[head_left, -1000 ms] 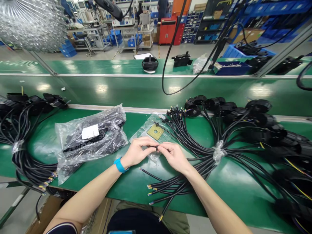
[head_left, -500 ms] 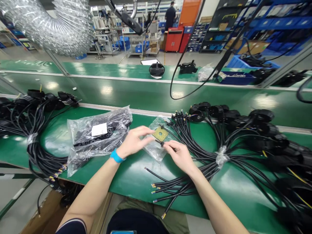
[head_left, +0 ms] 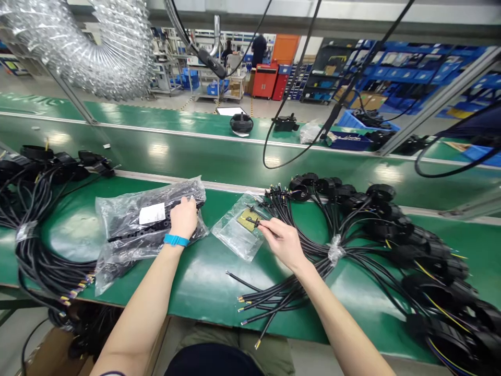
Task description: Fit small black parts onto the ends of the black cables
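My left hand [head_left: 183,218] is over the right end of a clear plastic bag [head_left: 129,243] full of black plastic parts. Its fingers are curled down against the bag, their tips hidden, so what they grip does not show. In a closed pinch, my right hand [head_left: 282,243] holds a black cable [head_left: 251,220], its stripped end pointing left. Beneath that end lies a small yellow-green square plate [head_left: 246,225] with a hole, on a flat clear bag [head_left: 230,235]. A white label [head_left: 152,213] sits on the larger bag.
A tied bundle of black cables [head_left: 313,253] with round black housings [head_left: 381,193] spreads to the right. Another bundle [head_left: 43,256] lies at the left. A loose cable [head_left: 270,162] hangs ahead, and silver ducting [head_left: 105,62] hangs upper left. A person [head_left: 259,49] stands far back.
My left hand has moved left, from beside the square plate to the bag of black parts, and its fingers have curled. My right hand still holds the cable, now over the plate.
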The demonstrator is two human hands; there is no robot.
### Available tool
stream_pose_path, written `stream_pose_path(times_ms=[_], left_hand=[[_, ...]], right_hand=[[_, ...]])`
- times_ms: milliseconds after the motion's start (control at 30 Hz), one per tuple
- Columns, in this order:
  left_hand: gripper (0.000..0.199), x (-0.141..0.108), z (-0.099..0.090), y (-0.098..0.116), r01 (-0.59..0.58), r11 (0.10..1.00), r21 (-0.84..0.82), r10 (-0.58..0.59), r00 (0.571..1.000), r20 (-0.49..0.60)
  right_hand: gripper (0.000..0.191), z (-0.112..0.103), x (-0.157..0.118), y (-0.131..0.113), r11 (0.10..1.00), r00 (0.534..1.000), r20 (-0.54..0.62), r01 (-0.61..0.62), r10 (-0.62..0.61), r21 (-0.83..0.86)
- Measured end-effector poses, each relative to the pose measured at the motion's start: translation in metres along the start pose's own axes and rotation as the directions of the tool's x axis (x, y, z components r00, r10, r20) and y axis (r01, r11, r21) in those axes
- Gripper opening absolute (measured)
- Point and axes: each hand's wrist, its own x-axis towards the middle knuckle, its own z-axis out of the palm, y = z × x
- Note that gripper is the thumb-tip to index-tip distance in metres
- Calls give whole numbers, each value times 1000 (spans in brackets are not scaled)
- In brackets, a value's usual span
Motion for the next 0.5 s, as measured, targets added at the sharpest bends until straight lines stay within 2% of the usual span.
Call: stream_pose_path(times_ms=[267,500], left_hand=[[25,3,4,-1,-26,999,-39,25,999,-30],[23,3,4,-1,-17,998,-63,5,983,-184]], right_hand=[[16,2,-5,-2,997,999,-15,46,-47,-69],[17,-1,3,0,995,998,-52,40,-45,-91]])
